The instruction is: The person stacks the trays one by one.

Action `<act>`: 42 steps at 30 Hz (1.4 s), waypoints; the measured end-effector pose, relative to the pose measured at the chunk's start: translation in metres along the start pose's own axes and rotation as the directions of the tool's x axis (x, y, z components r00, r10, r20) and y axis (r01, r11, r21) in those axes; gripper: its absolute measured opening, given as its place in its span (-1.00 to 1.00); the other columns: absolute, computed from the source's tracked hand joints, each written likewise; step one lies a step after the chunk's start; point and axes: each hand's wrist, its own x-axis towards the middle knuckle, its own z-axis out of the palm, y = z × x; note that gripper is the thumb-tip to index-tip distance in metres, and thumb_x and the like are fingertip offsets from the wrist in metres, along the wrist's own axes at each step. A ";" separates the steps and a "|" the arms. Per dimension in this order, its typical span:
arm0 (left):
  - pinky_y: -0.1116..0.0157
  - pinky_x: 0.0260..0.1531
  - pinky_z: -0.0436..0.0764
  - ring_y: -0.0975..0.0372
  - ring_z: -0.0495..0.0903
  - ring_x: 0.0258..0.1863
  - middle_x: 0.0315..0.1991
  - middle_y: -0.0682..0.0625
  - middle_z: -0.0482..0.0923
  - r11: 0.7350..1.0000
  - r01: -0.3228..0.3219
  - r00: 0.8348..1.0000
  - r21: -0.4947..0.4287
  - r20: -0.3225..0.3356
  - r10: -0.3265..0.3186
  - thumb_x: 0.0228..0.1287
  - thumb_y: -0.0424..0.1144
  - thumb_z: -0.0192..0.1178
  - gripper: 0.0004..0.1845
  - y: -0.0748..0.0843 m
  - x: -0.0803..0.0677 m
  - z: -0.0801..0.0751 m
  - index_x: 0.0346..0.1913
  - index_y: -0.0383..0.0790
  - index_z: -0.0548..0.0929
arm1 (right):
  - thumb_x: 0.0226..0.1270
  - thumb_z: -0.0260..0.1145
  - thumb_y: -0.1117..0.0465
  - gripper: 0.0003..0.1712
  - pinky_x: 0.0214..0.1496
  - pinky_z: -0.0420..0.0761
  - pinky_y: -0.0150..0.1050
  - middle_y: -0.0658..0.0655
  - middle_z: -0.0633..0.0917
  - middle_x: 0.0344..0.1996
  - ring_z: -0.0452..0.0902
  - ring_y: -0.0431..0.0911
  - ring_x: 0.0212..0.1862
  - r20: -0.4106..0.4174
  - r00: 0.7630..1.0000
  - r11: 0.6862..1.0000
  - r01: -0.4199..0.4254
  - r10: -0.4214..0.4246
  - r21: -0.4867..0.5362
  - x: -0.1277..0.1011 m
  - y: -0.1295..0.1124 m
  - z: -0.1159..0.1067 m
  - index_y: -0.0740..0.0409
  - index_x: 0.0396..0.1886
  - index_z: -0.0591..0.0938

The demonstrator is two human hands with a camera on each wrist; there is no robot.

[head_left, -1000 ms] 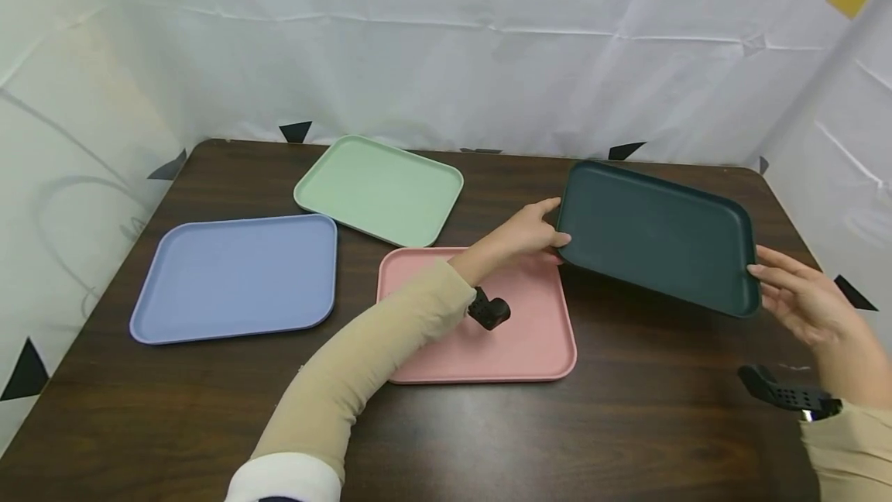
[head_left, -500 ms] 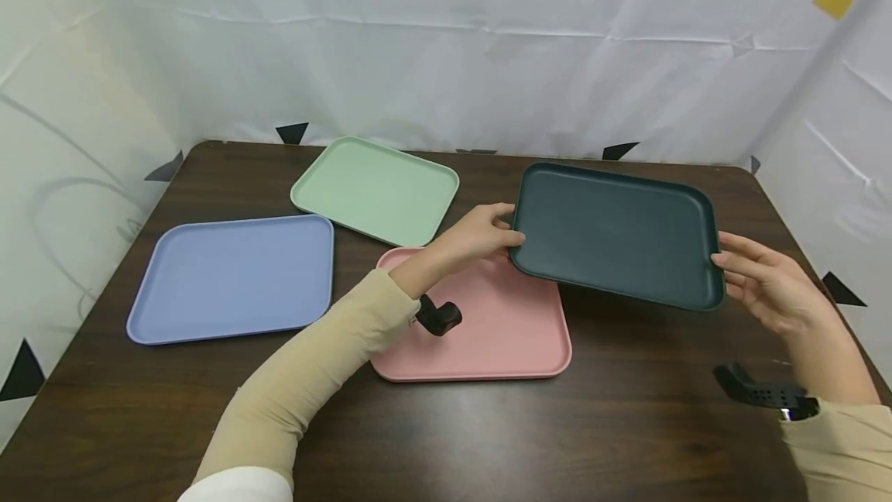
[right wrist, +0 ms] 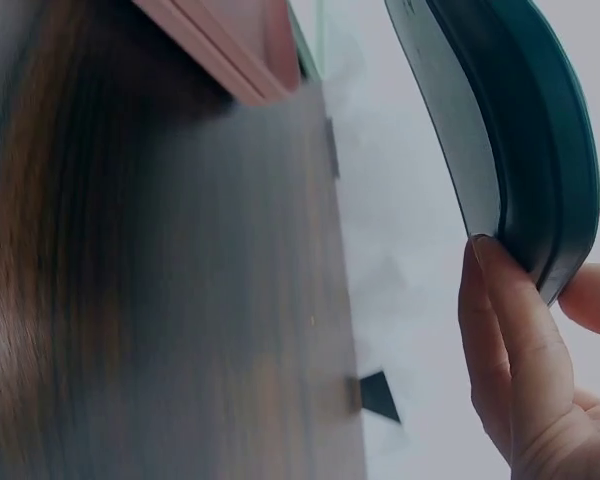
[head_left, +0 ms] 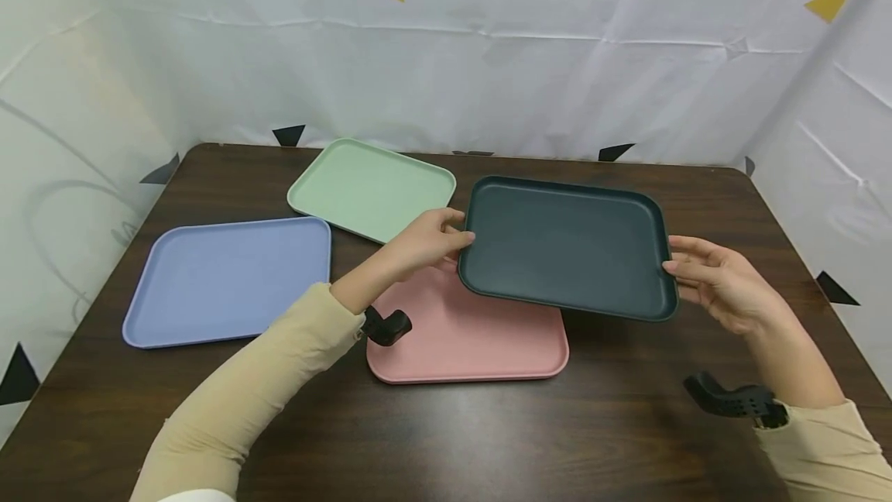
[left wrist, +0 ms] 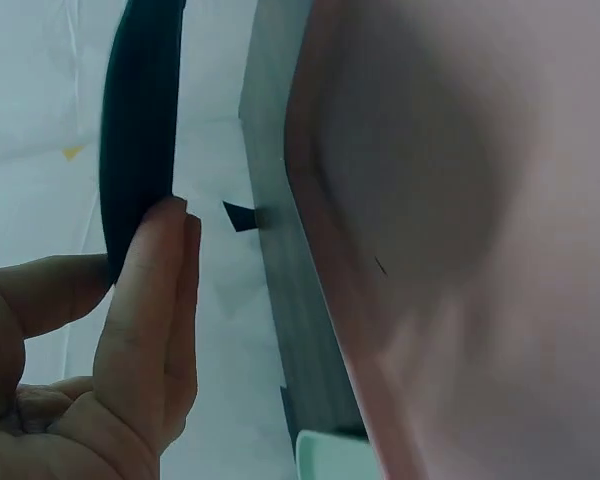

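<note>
Both hands hold a dark green tray (head_left: 567, 246) in the air, partly over the pink tray (head_left: 460, 339). My left hand (head_left: 425, 242) pinches its left end, thumb on the upper side and fingers beneath. At the opposite end my right hand (head_left: 725, 285) grips the rim in the same way. In the left wrist view the dark green tray (left wrist: 140, 130) is edge-on between thumb and fingers, raised above the pink one. The right wrist view shows fingertips under the dark green tray's (right wrist: 540, 130) underside. The pink tray's back right part is hidden.
A blue tray (head_left: 230, 277) lies at the left of the brown wooden table (head_left: 557, 440). Behind the pink tray, a light green tray (head_left: 369, 184) sits at an angle near the back edge. White cloth walls (head_left: 446, 84) stand behind and at both sides.
Both hands have carried the dark green tray leftward, from the right of the pink tray to partly over it. It looks more level now. The other trays have stayed in place.
</note>
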 end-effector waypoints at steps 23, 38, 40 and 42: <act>0.25 -0.36 0.69 0.27 0.63 -0.53 -0.11 -0.33 0.65 0.985 -0.020 0.999 0.170 -0.047 0.028 0.49 -0.18 -0.08 -0.29 -0.045 -0.040 -0.046 0.54 0.00 -0.18 | 0.39 0.12 0.41 -0.08 -0.10 0.71 -0.38 -0.09 0.60 -0.26 0.66 -0.26 -0.22 0.083 0.984 0.967 -0.140 0.161 -0.211 0.017 0.012 0.067 0.34 0.50 -0.26; 0.34 -0.47 0.63 0.23 0.59 -0.47 -0.14 -0.32 0.57 0.986 -0.002 0.994 0.167 -0.111 0.021 0.50 -0.22 -0.11 -0.37 -0.053 -0.044 -0.043 0.52 -0.11 -0.07 | 0.51 0.02 0.15 -0.23 -0.01 0.66 -0.41 0.06 0.53 -0.09 0.59 -0.36 -0.16 -0.060 0.972 0.881 -0.233 0.229 -0.412 0.025 0.020 0.090 0.29 0.51 -0.12; 0.35 -0.49 0.57 0.24 0.54 -0.52 -0.21 -0.27 0.57 0.982 -0.005 0.991 0.189 -0.128 0.030 0.50 -0.20 -0.11 -0.38 -0.052 -0.043 -0.040 0.52 -0.11 -0.04 | 0.51 0.00 0.18 -0.25 -0.01 0.66 -0.40 0.11 0.52 -0.07 0.58 -0.34 -0.16 -0.083 0.970 0.870 -0.243 0.230 -0.428 0.026 0.021 0.091 0.31 0.51 -0.09; 0.37 -0.51 0.47 0.25 0.45 -0.57 -0.28 -0.22 0.56 0.979 -0.008 0.989 0.204 -0.143 0.038 0.50 -0.20 -0.12 -0.40 -0.051 -0.043 -0.039 0.51 -0.10 -0.01 | 0.51 -0.01 0.18 -0.28 0.02 0.66 -0.36 0.13 0.50 -0.04 0.56 -0.32 -0.15 -0.102 0.966 0.853 -0.256 0.235 -0.456 0.027 0.022 0.091 0.34 0.49 -0.06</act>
